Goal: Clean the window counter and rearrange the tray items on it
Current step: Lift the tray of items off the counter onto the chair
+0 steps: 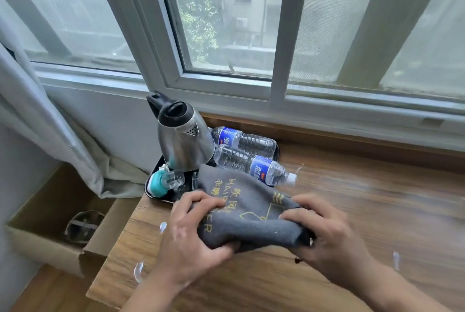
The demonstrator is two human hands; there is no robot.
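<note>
Left hand [191, 236] and right hand [332, 236] are gripping the grey bag [247, 207], folding it, I think; next needing room on the tray [148, 188].

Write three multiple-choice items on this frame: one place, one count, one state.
1. Where does the kettle stand?
A. On the tray
B. On the floor
C. On the window ledge

2. How many bottles lie beside it?
A. One
B. Two
C. Three

3. What grips the grey pouch?
A. One hand
B. Neither hand
C. Both hands

Answers:
1 A: it stands within the tray's rim.
2 B: one lies behind, and one lies in front with its cap past the rim.
3 C: the left hand and right hand each grip an end.
</note>
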